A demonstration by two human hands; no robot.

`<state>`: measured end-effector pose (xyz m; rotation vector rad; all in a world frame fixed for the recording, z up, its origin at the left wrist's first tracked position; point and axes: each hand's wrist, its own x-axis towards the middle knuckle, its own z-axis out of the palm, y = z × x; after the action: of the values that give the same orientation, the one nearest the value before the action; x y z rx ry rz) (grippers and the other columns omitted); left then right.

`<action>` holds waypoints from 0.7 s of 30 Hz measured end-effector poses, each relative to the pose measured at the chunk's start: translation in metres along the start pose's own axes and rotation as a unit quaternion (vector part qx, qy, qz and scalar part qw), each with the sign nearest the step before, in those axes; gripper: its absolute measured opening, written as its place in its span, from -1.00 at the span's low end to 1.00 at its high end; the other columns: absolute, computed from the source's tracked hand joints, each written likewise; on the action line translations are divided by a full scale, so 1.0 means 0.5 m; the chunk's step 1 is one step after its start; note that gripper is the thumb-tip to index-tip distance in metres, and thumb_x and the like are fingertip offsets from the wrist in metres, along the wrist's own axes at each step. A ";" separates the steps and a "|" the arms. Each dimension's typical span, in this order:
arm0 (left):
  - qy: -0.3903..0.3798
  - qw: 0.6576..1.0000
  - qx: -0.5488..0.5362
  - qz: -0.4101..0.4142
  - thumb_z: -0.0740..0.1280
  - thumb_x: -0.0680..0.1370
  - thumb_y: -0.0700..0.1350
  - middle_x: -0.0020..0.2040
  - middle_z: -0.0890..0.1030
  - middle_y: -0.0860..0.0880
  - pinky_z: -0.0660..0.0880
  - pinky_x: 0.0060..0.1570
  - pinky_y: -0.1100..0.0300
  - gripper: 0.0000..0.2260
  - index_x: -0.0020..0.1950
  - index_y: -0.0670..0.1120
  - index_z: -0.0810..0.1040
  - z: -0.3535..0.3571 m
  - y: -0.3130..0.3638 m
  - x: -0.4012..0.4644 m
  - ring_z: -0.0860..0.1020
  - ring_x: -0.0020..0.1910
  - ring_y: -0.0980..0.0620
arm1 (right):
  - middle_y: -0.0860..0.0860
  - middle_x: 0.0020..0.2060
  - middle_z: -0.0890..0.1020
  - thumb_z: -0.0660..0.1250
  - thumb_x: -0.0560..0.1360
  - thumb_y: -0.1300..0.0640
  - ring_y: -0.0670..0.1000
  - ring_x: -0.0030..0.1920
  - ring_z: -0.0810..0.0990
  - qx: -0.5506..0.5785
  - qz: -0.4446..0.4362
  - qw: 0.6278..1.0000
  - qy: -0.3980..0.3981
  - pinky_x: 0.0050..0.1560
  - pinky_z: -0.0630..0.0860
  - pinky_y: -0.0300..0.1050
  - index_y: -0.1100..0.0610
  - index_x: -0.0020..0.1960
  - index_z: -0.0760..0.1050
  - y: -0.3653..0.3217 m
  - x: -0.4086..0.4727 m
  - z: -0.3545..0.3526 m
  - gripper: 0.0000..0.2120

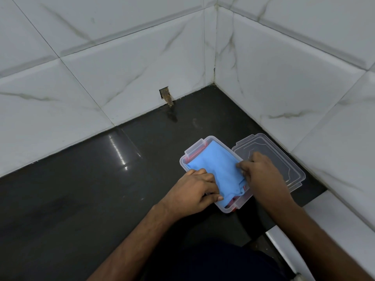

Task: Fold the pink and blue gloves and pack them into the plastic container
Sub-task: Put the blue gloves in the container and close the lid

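A clear plastic container (194,149) sits on the dark counter near the right wall. Folded blue gloves (218,163) fill its top, and a strip of pink glove (195,154) shows underneath along the far left rim and at the near corner. My left hand (199,190) presses its fingers onto the blue gloves at the container's near left side. On the right side, my right hand (261,171) pushes the blue gloves down with its fingertips. Both hands' fingertips are partly tucked against the fabric.
The clear lid (284,159) lies flat just right of the container, partly under my right hand. White marble-look tiled walls meet in a corner behind. A small broken hole (166,95) is in the back wall at counter level. The counter's edge drops off at lower right.
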<state>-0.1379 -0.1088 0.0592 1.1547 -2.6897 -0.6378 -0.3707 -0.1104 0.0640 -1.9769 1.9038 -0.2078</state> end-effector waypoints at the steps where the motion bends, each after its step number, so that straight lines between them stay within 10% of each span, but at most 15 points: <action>1: -0.002 1.000 0.004 0.000 0.29 0.64 0.15 -0.03 0.60 0.14 0.45 0.10 -0.01 -0.74 0.02 0.04 0.69 0.000 0.002 0.001 0.48 -0.02 0.15 | 0.01 0.08 0.42 0.36 0.61 0.02 0.00 0.16 0.43 -0.003 -0.008 1.000 0.018 0.18 0.45 -0.17 0.02 0.37 0.53 0.001 -0.003 0.005 -0.65; 12: -0.034 0.994 0.100 0.011 0.11 0.68 0.23 0.08 0.56 0.05 0.36 0.06 0.02 -0.54 0.59 0.22 0.27 0.019 0.033 0.024 0.46 0.04 0.04 | 0.01 0.15 0.50 0.46 0.51 0.07 0.02 0.19 0.46 -0.054 -0.057 0.996 0.044 0.13 0.52 -0.08 -0.03 0.32 0.47 0.006 -0.002 0.004 -0.59; 21: -0.046 0.983 0.180 0.010 -0.01 0.71 0.20 0.09 0.60 -0.06 0.35 0.05 -0.02 -0.55 0.55 0.17 0.38 0.028 0.050 0.044 0.50 0.04 -0.06 | 0.03 0.06 0.48 0.43 0.54 0.13 0.04 0.12 0.46 -0.031 -0.065 0.997 0.036 0.01 0.47 -0.12 -0.02 0.25 0.54 0.021 0.007 0.007 -0.70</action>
<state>-0.1736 -0.1046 0.0568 1.1983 -2.9767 -0.2074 -0.3790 -0.1131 0.0563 -2.1647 1.8462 -0.2618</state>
